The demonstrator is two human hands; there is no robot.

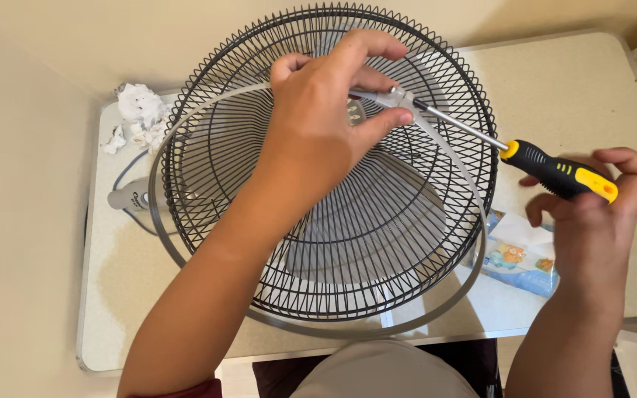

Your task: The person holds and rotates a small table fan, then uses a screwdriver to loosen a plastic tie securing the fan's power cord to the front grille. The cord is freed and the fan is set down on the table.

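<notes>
The scene is seen from a single head-worn camera, aimed steeply down over the person's forearms at a white table. The view is held close: a black wire fan guard fills the centre beneath the left hand, while the right hand is caught near the right edge. No second view is offered.
</notes>
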